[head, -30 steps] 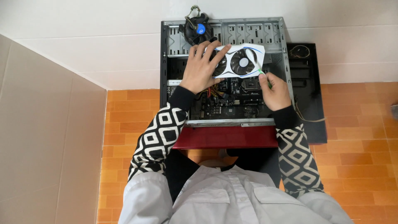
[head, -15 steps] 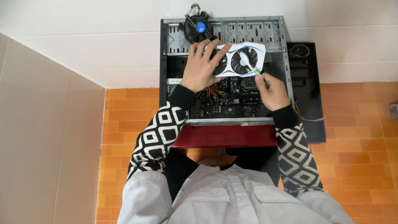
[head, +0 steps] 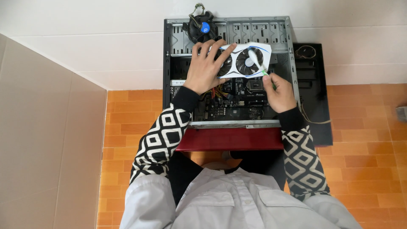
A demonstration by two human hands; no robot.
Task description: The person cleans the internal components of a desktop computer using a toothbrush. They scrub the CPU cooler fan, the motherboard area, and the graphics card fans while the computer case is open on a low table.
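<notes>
head view has me mid-cleaning: left hand (head: 206,71) flat on the white graphics card (head: 243,61) over the open pc case (head: 288,51), right hand (head: 277,91) closed around a brush (head: 256,61) on its fan, next needing light strokes.

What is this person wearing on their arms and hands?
Both arms wear long sleeves in a bold black-and-white diamond pattern, ending in plain black cuffs at the wrists. The left hand and right hand are bare: no gloves, and no rings or watch that I can make out.
</notes>
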